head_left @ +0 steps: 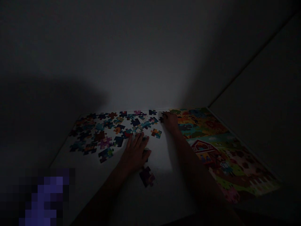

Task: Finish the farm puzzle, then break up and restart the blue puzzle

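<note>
My left hand [135, 153] lies flat with its fingers spread, its fingertips over some jigsaw pieces and its palm partly covering another. Below it, a dark jigsaw piece [147, 177] lies by itself on the white table. Farther off, my right hand [171, 121] has its fingers curled together on a dark puzzle piece [161, 119] at the table's back edge; the fingers hide most of that piece. Between the hands is an orange and teal piece [156, 133]. Dim light blurs the finger details.
Many loose jigsaw pieces [105, 142] are scattered over the left and back of the table [164, 185], some overlapping. An assembled farm and animal picture [211, 157] covers the right side. A pale wall [145, 62] rises behind. A pixelated purple patch [44, 197] fills the lower left.
</note>
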